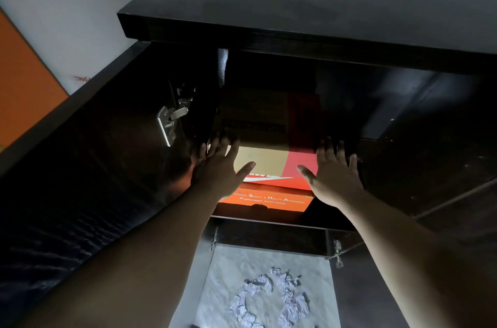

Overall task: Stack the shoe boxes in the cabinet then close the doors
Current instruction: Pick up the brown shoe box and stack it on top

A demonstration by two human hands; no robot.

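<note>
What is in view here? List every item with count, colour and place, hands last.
cabinet: one, black, fills the view, doors open
top shoe box: one, tan and red with a white swoosh, on the upper shelf, on the orange box
orange shoe box: one, orange with white lettering, under the top box
left door: one, black, swung open at left
hinge: one, silver, on the left door's inner face
crumpled paper: several pieces, white, on the pale surface below the shelf
orange panel: one, orange, far left by the wall
left hand: one, fingers spread on the top box's left end
right hand: one, fingers spread on its right end
</note>
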